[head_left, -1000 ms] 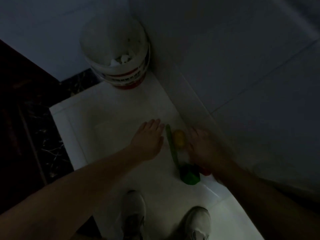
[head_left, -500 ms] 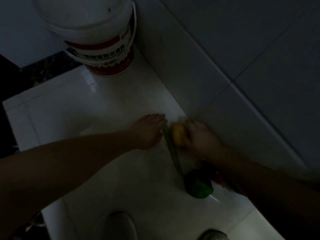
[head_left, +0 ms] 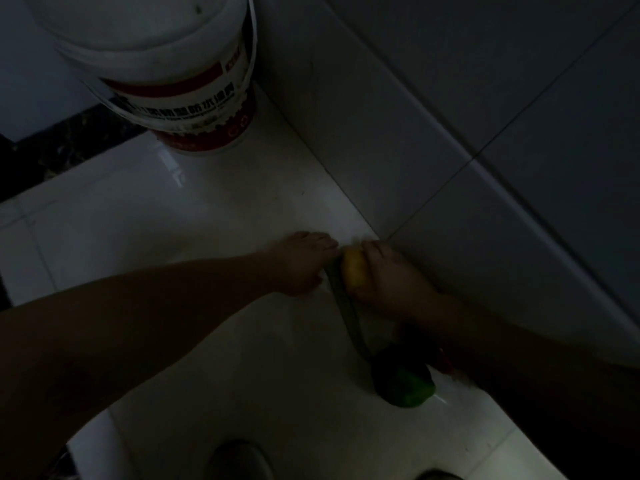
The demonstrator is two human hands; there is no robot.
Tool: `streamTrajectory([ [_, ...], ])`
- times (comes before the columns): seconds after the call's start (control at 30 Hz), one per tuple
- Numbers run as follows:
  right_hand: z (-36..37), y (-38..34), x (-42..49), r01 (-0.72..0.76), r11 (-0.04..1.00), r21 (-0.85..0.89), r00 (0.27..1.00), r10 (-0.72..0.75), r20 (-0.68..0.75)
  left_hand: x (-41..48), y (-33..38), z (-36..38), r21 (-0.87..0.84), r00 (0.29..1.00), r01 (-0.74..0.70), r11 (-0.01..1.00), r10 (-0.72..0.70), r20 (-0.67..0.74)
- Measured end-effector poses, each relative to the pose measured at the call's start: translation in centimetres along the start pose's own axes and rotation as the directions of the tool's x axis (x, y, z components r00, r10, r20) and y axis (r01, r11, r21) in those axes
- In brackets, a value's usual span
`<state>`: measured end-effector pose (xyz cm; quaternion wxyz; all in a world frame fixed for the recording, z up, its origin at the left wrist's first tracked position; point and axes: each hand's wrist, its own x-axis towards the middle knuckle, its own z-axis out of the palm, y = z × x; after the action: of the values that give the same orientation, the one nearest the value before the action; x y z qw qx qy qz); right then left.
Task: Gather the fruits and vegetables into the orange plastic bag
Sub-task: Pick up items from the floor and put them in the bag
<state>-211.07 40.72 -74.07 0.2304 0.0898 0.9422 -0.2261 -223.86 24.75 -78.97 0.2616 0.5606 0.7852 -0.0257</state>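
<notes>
The bucket [head_left: 180,81] stands at the far left corner of the floor [head_left: 207,209]. The left hand [head_left: 301,263] has settled since a second ago: it lies low on the tiles with its fingers [head_left: 322,241] nearly straight, their tips at the top end of the cucumber [head_left: 346,313]. They hold nothing, and the gloom hides whether they touch it. Just right of the cucumber sits the yellow fruit [head_left: 354,271], near the wall [head_left: 450,133]. The right hand [head_left: 394,282], open and short of it a second ago, now has its fingers [head_left: 372,249] curled over the fruit's top and far side. It looks like a grip, with the fruit not yet lifted. So the first pick seems to be under way. Nearer the person lie the pepper [head_left: 407,386] and, under the right forearm, something red [head_left: 445,362] too dark to name. No orange bag is in view.
</notes>
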Motion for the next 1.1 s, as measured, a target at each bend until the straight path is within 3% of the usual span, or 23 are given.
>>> streamTrajectory([
  [0.3,-1.0,-1.4,-0.4,0.045,0.999,0.020,0.998,-0.046,0.039,0.3,-0.1,1.0,0.066,0.990,0.006,0.998,0.003,-0.138],
  [0.47,-1.6,-1.0,0.0,-0.028,0.998,0.051,1.000,0.028,0.012,-0.2,-0.6,0.1,0.133,0.994,0.044,0.990,-0.030,-0.106],
  [0.83,-5.5,-2.3,1.2,0.001,0.999,-0.037,0.992,-0.006,-0.125,-4.2,-1.6,-1.4,-0.094,0.943,0.279,0.956,-0.291,-0.160],
  [1.1,-8.1,-5.1,0.2,0.068,0.994,-0.083,0.995,-0.075,-0.073,-8.2,-0.1,-2.8,-0.337,0.796,0.479,0.810,-0.563,-0.222],
])
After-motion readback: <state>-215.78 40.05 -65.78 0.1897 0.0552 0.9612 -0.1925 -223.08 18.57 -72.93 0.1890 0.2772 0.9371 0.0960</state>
